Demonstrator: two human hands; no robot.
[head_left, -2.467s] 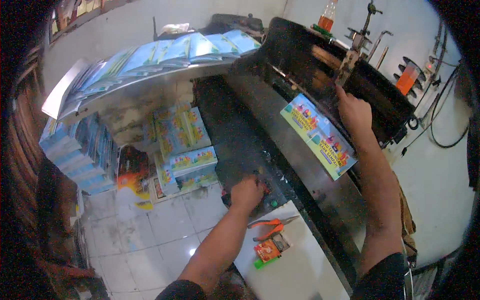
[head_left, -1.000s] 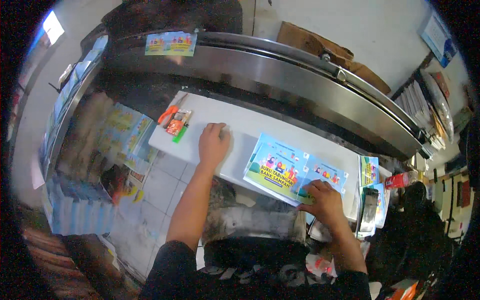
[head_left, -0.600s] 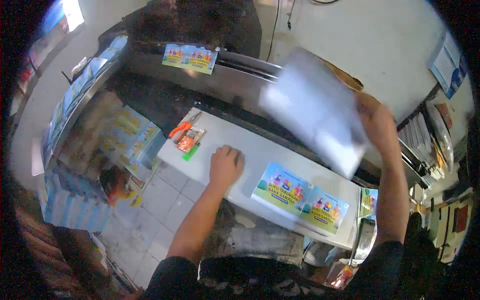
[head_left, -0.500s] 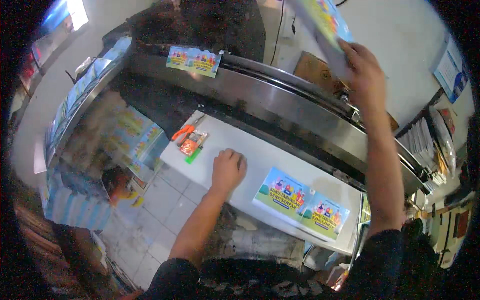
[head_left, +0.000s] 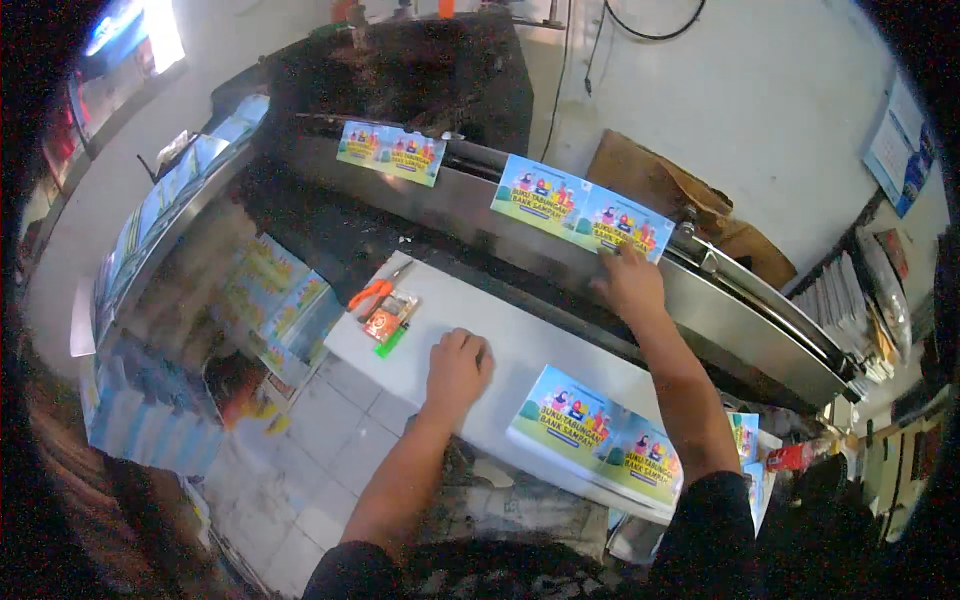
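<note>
My right hand [head_left: 634, 284] reaches to a printed sheet [head_left: 580, 208] that lies across the slanted metal rail. Its fingertips touch the sheet's lower right part, and the thumb is apart, below the edge. The sheet carries two colourful cartoon covers side by side. My left hand [head_left: 460, 370] rests on the white board [head_left: 520, 350], fingers loosely bent and nothing visible in it. A stack of matching sheets [head_left: 590, 435] lies at the board's right end, partly behind my right forearm. Left of my left hand are orange-handled scissors [head_left: 372, 292], a small red-orange box [head_left: 381, 324] and a green object [head_left: 390, 343].
Another printed sheet [head_left: 391, 152] hangs over the rail further left. The long metal rail [head_left: 470, 205] runs beyond the board. Cardboard [head_left: 655, 175] leans behind it. Sheets hang along a curved bar [head_left: 160, 215] at the left, and others lie lower [head_left: 285, 300].
My right hand has come down from the upper right, and the sheet it carried now lies on the rail. My left hand has stayed on the board. The view has tilted slightly.
</note>
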